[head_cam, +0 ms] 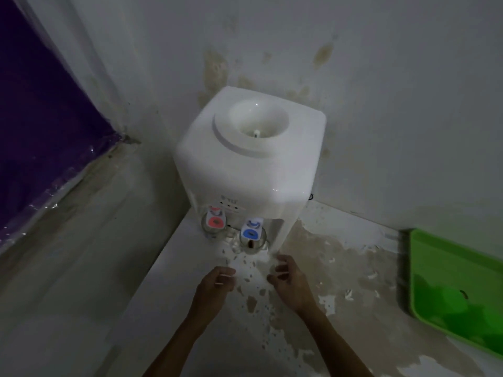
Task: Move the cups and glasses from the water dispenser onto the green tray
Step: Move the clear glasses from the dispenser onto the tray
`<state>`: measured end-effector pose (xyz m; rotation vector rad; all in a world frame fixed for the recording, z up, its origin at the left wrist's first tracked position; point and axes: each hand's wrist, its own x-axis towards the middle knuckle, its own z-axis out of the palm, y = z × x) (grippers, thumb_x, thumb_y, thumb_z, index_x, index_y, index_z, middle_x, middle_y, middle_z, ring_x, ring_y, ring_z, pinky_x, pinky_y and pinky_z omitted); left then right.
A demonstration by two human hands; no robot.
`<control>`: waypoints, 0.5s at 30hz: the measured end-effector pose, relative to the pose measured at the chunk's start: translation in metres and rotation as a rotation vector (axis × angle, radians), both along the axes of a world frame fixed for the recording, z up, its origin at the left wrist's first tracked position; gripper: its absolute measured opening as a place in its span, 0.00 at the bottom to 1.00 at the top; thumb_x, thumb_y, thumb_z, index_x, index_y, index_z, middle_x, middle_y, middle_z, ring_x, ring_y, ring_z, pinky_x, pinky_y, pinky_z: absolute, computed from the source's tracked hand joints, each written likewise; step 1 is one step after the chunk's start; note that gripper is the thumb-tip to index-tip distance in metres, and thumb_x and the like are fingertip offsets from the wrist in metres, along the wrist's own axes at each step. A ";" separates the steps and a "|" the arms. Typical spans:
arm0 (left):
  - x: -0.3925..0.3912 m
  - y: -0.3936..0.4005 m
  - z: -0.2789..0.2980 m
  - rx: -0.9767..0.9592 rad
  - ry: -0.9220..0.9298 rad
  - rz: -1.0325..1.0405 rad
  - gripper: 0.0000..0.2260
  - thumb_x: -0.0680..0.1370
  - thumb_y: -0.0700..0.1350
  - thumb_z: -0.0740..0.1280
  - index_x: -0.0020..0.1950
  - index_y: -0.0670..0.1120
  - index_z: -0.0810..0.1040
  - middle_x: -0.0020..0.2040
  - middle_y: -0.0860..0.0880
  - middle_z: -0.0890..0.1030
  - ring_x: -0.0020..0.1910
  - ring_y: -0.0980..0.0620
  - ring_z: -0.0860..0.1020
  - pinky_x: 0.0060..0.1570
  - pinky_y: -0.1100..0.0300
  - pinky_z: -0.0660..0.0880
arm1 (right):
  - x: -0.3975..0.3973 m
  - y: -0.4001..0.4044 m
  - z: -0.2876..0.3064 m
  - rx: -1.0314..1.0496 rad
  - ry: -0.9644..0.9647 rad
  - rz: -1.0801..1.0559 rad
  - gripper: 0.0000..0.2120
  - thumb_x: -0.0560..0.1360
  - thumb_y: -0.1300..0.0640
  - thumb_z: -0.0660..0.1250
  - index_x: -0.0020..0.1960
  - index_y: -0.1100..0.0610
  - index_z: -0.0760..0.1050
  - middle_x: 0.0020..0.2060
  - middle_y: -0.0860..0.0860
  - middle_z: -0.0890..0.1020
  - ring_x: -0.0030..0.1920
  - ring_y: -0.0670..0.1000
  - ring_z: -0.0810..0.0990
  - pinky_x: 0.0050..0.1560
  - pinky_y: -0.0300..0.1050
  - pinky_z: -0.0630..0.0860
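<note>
A white water dispenser (249,159) stands on a worn counter against the wall. Under its red tap stands a clear glass (213,232). A second clear glass (253,244) stands under the blue tap. The green tray (432,268) lies at the right edge of the counter, partly cut off. My left hand (216,284) and my right hand (285,277) hover just in front of the dispenser, fingers loosely curled and apart, holding nothing. Both are a short way from the glasses.
The counter (340,308) has peeling, stained paint. Its left edge drops off beside a pale surface (95,240). A purple sheet under clear plastic (35,118) hangs at the left. The stained wall stands close behind the dispenser.
</note>
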<state>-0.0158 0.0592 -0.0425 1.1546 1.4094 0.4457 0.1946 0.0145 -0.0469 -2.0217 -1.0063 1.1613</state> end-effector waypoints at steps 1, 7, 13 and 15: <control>0.001 0.004 -0.001 0.001 0.002 -0.001 0.06 0.78 0.40 0.68 0.50 0.51 0.82 0.43 0.49 0.84 0.44 0.51 0.83 0.40 0.64 0.74 | -0.002 0.005 -0.001 -0.015 0.007 -0.002 0.25 0.74 0.56 0.72 0.68 0.52 0.68 0.52 0.52 0.79 0.48 0.49 0.81 0.41 0.35 0.77; 0.008 0.029 -0.006 -0.029 0.012 -0.003 0.07 0.77 0.40 0.68 0.53 0.48 0.82 0.46 0.49 0.84 0.45 0.54 0.82 0.38 0.69 0.73 | -0.016 0.030 -0.011 -0.067 -0.046 -0.007 0.33 0.75 0.49 0.72 0.75 0.52 0.62 0.67 0.54 0.76 0.55 0.53 0.80 0.50 0.51 0.82; 0.016 0.047 -0.010 -0.018 0.043 -0.015 0.05 0.76 0.44 0.70 0.52 0.50 0.79 0.50 0.51 0.83 0.50 0.53 0.82 0.42 0.64 0.74 | -0.034 0.040 -0.010 0.007 -0.038 0.093 0.39 0.77 0.49 0.69 0.80 0.48 0.51 0.68 0.45 0.69 0.57 0.53 0.79 0.50 0.53 0.83; 0.020 0.048 -0.010 -0.015 0.043 -0.014 0.08 0.76 0.43 0.71 0.53 0.50 0.77 0.53 0.52 0.81 0.49 0.54 0.81 0.42 0.64 0.74 | -0.037 0.048 -0.009 0.029 -0.051 0.099 0.38 0.77 0.48 0.69 0.79 0.48 0.51 0.68 0.41 0.69 0.57 0.51 0.81 0.49 0.50 0.83</control>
